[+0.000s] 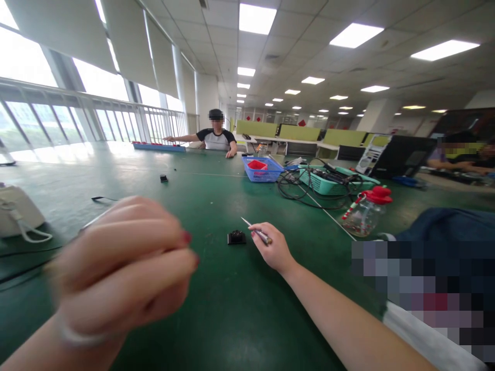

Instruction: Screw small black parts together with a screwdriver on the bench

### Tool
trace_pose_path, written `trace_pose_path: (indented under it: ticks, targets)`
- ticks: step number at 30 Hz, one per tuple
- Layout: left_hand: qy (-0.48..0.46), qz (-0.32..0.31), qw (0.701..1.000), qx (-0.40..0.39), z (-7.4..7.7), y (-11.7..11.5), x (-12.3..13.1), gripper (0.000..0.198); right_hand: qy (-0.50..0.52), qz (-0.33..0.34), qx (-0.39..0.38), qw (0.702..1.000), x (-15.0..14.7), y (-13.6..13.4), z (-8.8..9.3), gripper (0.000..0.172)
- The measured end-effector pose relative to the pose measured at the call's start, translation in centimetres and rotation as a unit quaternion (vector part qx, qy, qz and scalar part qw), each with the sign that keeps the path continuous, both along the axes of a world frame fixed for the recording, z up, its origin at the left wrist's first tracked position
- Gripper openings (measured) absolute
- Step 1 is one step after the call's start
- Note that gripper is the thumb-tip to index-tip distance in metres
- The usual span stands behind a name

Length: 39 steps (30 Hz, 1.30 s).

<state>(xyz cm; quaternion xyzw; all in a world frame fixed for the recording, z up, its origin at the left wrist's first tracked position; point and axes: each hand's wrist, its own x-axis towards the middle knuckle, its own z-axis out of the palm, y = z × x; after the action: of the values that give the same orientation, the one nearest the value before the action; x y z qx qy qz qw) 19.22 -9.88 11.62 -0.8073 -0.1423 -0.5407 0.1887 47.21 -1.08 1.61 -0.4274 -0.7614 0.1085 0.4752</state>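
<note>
Close to the camera, my left hand [127, 263] is raised in a closed, slightly blurred fist, with a pale bracelet at the wrist. Its curled fingers hide whatever they may hold. Farther out over the table, my right hand [275, 246] grips a slim, silvery pointed tool [261, 236] that looks like tweezers. The tool's tip points forward and left. Just left of the right hand, a small black part [236, 237] with a raised top rests on the green table [232, 319]. Another small black piece [164, 179] lies farther away on the left.
A blue basket [263, 174] with a red container stands mid-table, beside a green basket [328, 180] heaped with black cables. A red-lidded jar [365, 214] and dark cloth [452, 226] are at right. A white device [19, 211] sits left; a person [216, 136] sits opposite by a long blue tray [158, 147].
</note>
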Motion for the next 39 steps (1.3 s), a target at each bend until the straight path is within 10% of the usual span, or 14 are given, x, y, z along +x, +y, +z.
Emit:
trace_pose_path:
  ticks: [3,7,14,39]
  targets:
    - [0.096,0.045,0.993,-0.059,0.3,6.0,4.0,0.018,-0.023,0.001,0.004,1.000,0.1,-0.3,0.4,0.014]
    - [0.190,0.154,0.922,-0.301,-4.6,11.8,6.4,0.033,-0.057,0.007,0.045,0.997,0.2,-0.6,0.8,0.019]
    - [0.199,0.144,0.864,-0.440,-10.9,14.1,5.7,0.060,-0.156,0.086,0.125,0.976,-0.4,-1.2,1.0,0.018]
    - [0.189,0.106,0.883,-0.416,-11.6,14.2,6.4,0.042,-0.316,0.084,0.171,0.929,-1.5,-2.2,1.3,0.018]
